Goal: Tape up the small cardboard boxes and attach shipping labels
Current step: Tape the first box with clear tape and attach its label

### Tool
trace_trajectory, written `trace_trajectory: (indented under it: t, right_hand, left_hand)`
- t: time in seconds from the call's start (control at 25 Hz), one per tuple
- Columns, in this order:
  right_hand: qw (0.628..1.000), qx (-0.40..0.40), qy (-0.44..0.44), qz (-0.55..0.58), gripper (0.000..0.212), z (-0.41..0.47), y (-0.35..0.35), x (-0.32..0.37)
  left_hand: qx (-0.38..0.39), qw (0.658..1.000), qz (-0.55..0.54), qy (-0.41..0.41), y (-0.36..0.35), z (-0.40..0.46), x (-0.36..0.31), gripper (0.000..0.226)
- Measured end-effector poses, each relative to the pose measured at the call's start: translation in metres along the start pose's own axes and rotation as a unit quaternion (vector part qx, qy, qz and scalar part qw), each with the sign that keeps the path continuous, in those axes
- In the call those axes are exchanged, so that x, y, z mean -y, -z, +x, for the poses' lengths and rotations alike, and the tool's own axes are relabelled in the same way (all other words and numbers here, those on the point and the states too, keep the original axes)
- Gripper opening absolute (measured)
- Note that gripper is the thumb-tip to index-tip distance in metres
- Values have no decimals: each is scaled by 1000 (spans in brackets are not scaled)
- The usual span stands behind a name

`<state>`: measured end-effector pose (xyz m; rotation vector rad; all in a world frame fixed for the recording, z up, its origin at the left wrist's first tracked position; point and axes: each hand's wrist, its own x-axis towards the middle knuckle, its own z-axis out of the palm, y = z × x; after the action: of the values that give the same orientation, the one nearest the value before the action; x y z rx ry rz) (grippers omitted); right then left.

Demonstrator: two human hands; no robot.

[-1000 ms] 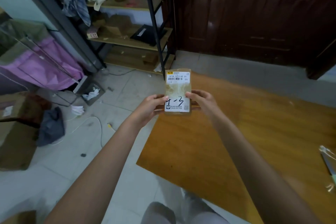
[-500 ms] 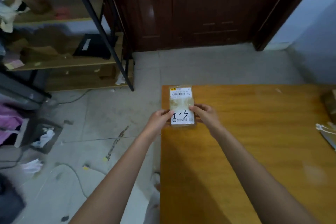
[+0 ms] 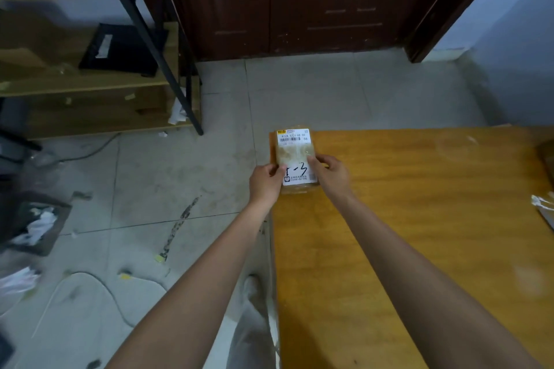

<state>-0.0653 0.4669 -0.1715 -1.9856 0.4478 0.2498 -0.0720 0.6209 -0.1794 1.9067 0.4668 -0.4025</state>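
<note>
A small cardboard box (image 3: 295,156) with a white shipping label on its top, a barcode and a handwritten mark, is at the far left corner of the wooden table (image 3: 419,234). My left hand (image 3: 265,181) grips its left side with the thumb on top. On the right side, my right hand (image 3: 329,172) holds it with fingers over the label. Whether the box rests on the table or is just above it I cannot tell.
A dark wooden door (image 3: 299,0) stands behind the table. A metal-framed shelf (image 3: 99,78) with a black box is at the left. The tiled floor (image 3: 150,204) holds litter and a white cable. Items lie at the table's right edge (image 3: 544,210).
My view has swung right and down, so the table now fills the right side. Both hands have carried the box down to the table's far left corner.
</note>
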Motion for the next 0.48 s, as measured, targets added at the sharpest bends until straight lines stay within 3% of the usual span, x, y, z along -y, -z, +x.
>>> trace_trajectory:
  t: [0.2, 0.48]
  right_hand:
    - [1000, -11, 2, -12, 12, 6, 6, -17]
    - [999, 29, -4, 31, 44, -3, 31, -25]
  left_hand:
    - [18, 999, 35, -3, -22, 6, 4, 29]
    - [-38, 999, 12, 25, -26, -14, -3, 34]
